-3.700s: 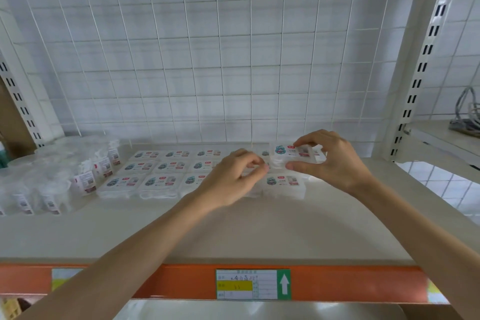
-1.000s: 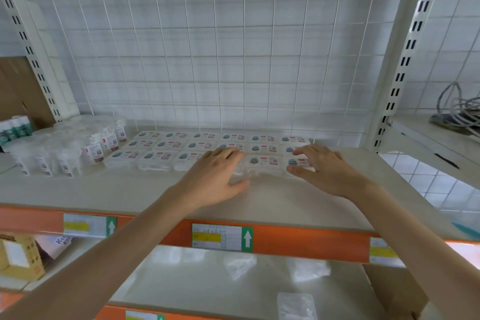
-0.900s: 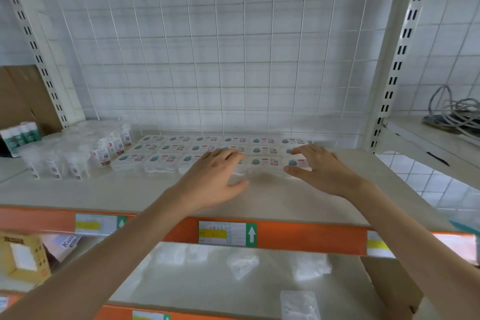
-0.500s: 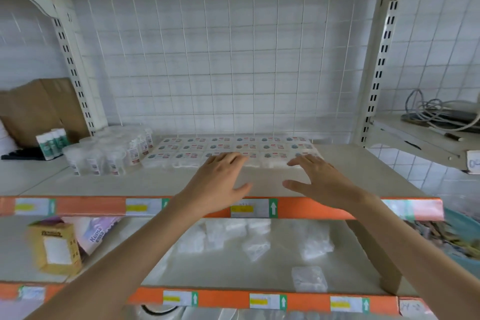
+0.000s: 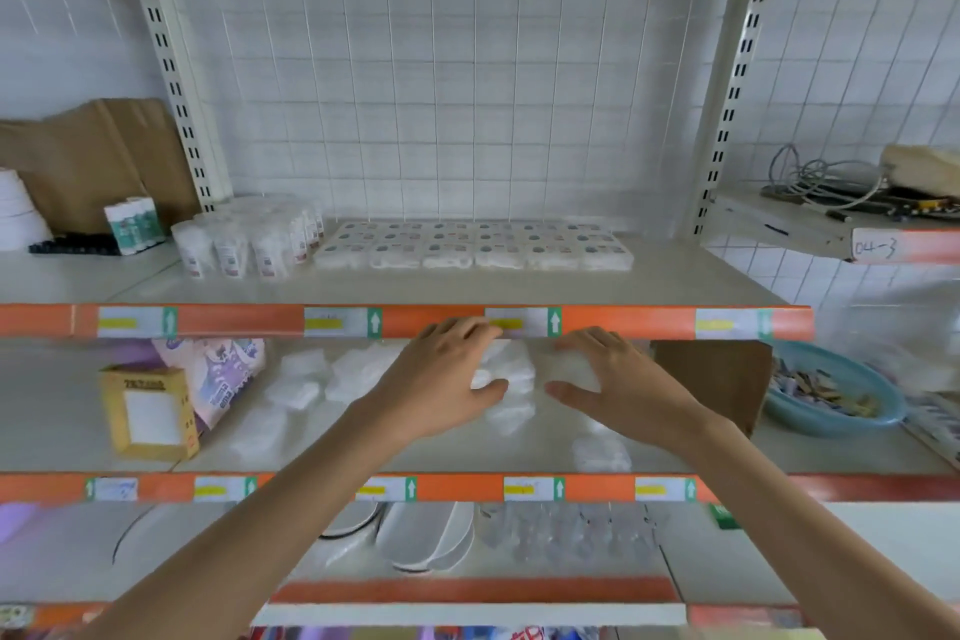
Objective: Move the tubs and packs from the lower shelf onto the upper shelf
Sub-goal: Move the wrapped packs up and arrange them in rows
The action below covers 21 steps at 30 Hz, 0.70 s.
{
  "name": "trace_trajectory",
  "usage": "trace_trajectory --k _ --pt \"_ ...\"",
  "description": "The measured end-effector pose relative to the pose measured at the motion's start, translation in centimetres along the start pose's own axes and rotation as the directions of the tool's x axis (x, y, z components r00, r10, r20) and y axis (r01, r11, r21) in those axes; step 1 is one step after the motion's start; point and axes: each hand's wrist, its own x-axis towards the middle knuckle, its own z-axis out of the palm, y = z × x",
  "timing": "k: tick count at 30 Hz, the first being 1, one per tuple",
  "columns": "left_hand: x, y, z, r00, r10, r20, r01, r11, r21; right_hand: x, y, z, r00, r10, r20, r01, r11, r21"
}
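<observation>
Packs [image 5: 511,372] lie beneath the upper shelf [image 5: 467,286] edge.

- Upper shelf edge [image 5: 239,321] was orange; its labels [image 5: 335,322] were white, yellow and green.
- Back panel [image 5: 467,94] showed a white grid.
- Basin [image 5: 831,424] at my right was blue.

Over the lower shelf [image 5: 415,447], left hand [image 5: 447,379] and right hand [image 5: 618,390] hover with fingers spread, flanking a white soft pack [image 5: 511,372]; contact unclear in the blur. More white packs [image 5: 353,369] lie to its left, a single pack [image 5: 602,452] near the front edge. On the upper shelf [image 5: 467,283], flat labelled packs [image 5: 472,247] sit in rows, tubs [image 5: 249,244] just beside them at left.
</observation>
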Motion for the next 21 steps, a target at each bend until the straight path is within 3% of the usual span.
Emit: trace_trajectory --k 11,17,21 --pt "-5.4 -1.6 9.7 0.975 -0.071 0.211 0.081 0.996 -0.036 -1.7 2.7 8.3 0.977 0.126 0.171 -0.12 0.992 -0.046" --pt "-3.8 -2.4 17.4 0.946 -0.147 0.288 0.171 0.983 -0.06 -0.3 7.3 14.8 0.943 0.223 0.247 -0.221 0.975 -0.037" --pt "-1.0 -2.6 21.3 0.942 -0.153 0.298 0.184 0.98 -0.079 0.1 10.9 18.5 0.924 0.315 0.218 -0.3 0.949 -0.097"
